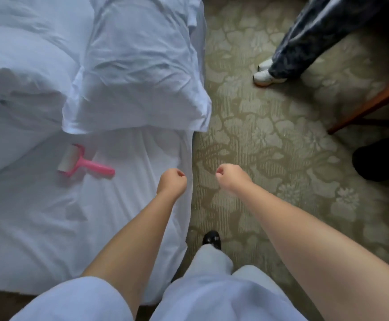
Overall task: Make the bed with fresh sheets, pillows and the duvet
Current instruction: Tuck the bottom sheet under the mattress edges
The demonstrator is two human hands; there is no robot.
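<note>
From my remote seat, the bed (49, 228) fills the left, its white sheet wrinkled; the cased pillow (137, 72) overhangs the edge and, I judge, could slide off; the pink lint roller (82, 164) might get buried; my left hand (172, 181) and right hand (231, 177) grip nothing, fingers curled.

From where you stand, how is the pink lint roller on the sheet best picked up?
Grip the lint roller by its pink handle, which points right, toward the left hand, which is nearest. Come down from above and curl the fingers around the handle. It lies flat on the sheet, and the roll end looks sticky, so avoid it.
</note>
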